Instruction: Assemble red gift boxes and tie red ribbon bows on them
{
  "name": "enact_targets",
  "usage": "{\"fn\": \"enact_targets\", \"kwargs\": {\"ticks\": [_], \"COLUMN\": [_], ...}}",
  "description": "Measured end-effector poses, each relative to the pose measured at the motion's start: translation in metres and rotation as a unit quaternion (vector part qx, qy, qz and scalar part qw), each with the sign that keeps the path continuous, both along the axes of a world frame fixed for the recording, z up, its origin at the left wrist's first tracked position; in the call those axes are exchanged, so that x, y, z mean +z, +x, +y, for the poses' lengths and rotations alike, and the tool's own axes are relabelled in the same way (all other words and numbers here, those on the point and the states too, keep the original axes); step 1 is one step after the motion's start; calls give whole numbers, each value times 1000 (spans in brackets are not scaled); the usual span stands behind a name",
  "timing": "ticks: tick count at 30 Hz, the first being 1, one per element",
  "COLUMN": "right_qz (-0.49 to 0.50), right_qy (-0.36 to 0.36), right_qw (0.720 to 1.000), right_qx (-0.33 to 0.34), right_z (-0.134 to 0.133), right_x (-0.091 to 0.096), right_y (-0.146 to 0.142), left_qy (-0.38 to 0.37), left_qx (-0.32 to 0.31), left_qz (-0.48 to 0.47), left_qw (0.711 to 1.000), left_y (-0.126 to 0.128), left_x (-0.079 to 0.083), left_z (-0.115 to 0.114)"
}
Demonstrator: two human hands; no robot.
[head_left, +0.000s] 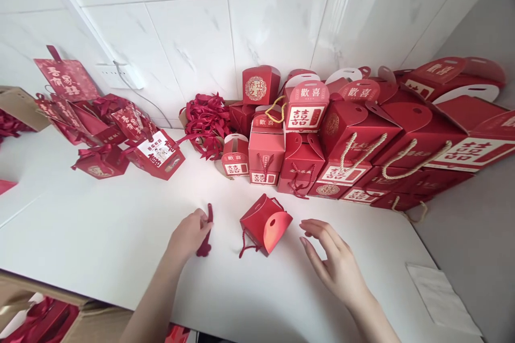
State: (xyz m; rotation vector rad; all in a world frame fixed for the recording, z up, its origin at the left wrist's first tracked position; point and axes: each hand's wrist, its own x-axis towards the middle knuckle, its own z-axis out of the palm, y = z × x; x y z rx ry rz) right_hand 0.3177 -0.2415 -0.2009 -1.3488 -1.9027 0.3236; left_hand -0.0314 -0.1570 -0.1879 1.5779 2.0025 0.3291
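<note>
A small red gift box [263, 224] with a round-flap lid and a red cord handle lies tipped on the white table [100, 230]. My left hand [189, 235] is to its left, fingers pinched on a dark red ribbon [206, 231] that hangs down onto the table. My right hand [336, 262] hovers just right of the box, fingers spread and holding nothing, a few centimetres from the box.
Many finished red gift boxes [354, 139] are stacked against the tiled wall on the right. A heap of red ribbons [205, 120] lies behind. More red boxes and bags [120, 139] sit at the left. Cardboard cartons [48, 319] stand below the table's front edge.
</note>
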Motion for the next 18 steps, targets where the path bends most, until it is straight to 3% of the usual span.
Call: {"fn": "enact_targets", "kwargs": {"ticks": [3,7,13,18], "right_qz": [4,14,34,57], "right_qy": [-17,-39,-57,-82], "right_qw": [1000,999,998,995], "right_qx": [-3,0,23,29], "right_z": [1,1,4,8], "right_x": [-5,-12,-19,-22], "right_y": [4,6,6,8], "left_qy": [5,-8,34,43], "left_qx": [-5,-1,114,150], "left_qz": [-61,-145,-202,-188], "left_qw": [998,989,972,970], "left_y": [0,-14,-30,-26], "left_x": [-10,0,15,11], "left_z": [23,71,143,171]}}
